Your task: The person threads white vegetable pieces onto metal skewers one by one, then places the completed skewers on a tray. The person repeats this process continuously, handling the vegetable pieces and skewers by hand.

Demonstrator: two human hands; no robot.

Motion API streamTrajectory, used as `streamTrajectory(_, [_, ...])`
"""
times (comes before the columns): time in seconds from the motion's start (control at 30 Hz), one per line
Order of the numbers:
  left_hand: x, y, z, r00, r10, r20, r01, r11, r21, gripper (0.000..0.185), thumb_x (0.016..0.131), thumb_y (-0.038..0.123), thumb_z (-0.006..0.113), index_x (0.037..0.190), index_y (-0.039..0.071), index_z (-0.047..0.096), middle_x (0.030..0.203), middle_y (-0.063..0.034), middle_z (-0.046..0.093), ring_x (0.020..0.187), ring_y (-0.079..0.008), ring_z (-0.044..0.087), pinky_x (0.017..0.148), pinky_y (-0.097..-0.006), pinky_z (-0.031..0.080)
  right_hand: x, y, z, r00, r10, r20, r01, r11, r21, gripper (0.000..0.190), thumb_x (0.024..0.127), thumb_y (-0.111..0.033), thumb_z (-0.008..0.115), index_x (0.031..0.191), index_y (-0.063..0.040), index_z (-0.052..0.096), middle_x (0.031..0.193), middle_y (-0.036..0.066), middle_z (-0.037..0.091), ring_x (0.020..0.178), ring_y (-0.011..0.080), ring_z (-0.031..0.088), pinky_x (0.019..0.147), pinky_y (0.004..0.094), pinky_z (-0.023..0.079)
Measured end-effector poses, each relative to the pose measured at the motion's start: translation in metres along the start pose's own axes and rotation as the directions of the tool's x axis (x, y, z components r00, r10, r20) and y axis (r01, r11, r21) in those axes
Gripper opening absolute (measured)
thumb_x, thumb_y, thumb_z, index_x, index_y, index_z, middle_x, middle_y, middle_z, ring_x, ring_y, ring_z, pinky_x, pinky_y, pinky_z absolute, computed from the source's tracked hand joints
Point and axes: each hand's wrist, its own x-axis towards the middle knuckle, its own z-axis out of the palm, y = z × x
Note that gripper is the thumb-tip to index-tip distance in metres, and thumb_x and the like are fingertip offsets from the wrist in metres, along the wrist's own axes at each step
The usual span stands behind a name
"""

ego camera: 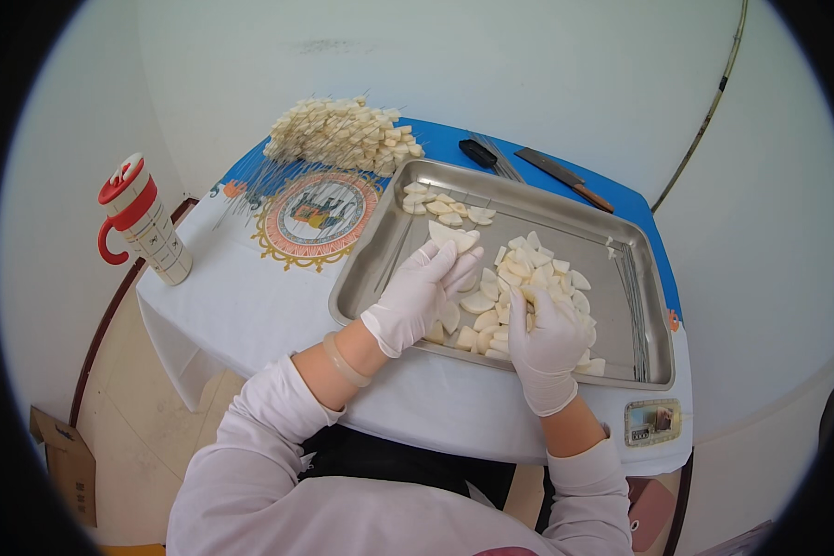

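Note:
My left hand [427, 285], in a white glove, holds a pale vegetable slice [452, 238], perhaps radish, between thumb and fingers over a steel tray [584, 221]. My right hand [549, 337], also gloved, is above the pile of cut pale pieces [535, 267], thumb and forefinger drawn together. Whether something small is between those fingertips I cannot tell. Several cut pieces on skewers [448, 207] lie at the tray's far left corner. Thin metal skewers [632, 313] run along its right side.
A large heap of skewered pieces [340, 132] stands at the back left of the table. Behind the tray are a knife [563, 177], metal skewers [502, 160] and a black object [477, 153]. A red-handled tumbler [149, 222] stands left; a phone-like object [652, 422] lies front right.

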Motion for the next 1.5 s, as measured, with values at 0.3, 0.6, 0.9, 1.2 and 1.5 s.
streamTrajectory(0.3, [0.006,-0.001,-0.009,0.997,0.070,0.037,-0.078,0.959,0.272,0.032,0.107,0.018,0.047,0.133,0.000,0.050,0.141,-0.0125,0.054,0.131,-0.0192,0.053,0.114,-0.0324,0.038,0.000,0.004,0.001,1.000,-0.026,0.014,0.026,1.000,0.011,0.013,0.085,-0.021,0.076,0.080,-0.012,0.067,0.055,0.002,0.054,0.055,0.0218,0.055,0.048,0.0337,0.043])
streamTrajectory(0.6, [0.003,-0.003,-0.005,0.997,0.070,0.033,-0.077,0.923,0.377,0.033,0.107,0.017,0.047,0.133,-0.002,0.051,0.138,-0.0129,0.057,0.127,-0.0188,0.055,0.110,-0.0293,0.042,-0.002,0.001,0.003,0.999,-0.005,0.051,0.003,0.999,0.033,0.014,0.087,-0.021,0.074,0.079,-0.012,0.066,0.055,0.003,0.053,0.056,0.0232,0.056,0.049,0.0351,0.043])
streamTrajectory(0.9, [0.003,-0.010,-0.006,0.995,0.023,0.101,-0.063,0.910,0.411,0.034,0.106,0.017,0.048,0.134,-0.002,0.052,0.134,-0.0122,0.060,0.124,-0.0174,0.058,0.108,-0.0285,0.044,-0.007,-0.001,0.006,0.990,0.091,0.104,-0.100,0.991,0.086,0.022,0.088,-0.022,0.071,0.075,-0.011,0.059,0.056,0.006,0.054,0.056,0.0262,0.057,0.049,0.0383,0.043])
streamTrajectory(1.2, [-0.008,-0.025,0.004,0.989,-0.031,0.147,-0.044,0.875,0.482,0.034,0.105,0.015,0.051,0.135,-0.001,0.052,0.127,-0.0066,0.062,0.115,-0.0110,0.058,0.100,-0.0267,0.047,-0.013,-0.004,0.013,0.991,0.093,0.100,-0.101,0.992,0.075,0.018,0.092,-0.023,0.067,0.081,-0.011,0.062,0.060,0.007,0.057,0.059,0.0275,0.059,0.053,0.0403,0.044])
streamTrajectory(1.5, [-0.005,-0.015,0.003,0.986,0.024,0.168,-0.093,0.905,0.414,0.043,0.106,0.024,0.051,0.143,0.002,0.044,0.140,-0.0085,0.055,0.129,-0.0163,0.052,0.110,-0.0318,0.040,-0.007,-0.001,0.008,0.996,0.059,0.073,-0.073,0.976,0.207,0.020,0.091,-0.012,0.064,0.110,-0.009,0.070,0.077,0.009,0.066,0.074,0.0277,0.063,0.065,0.0385,0.050])
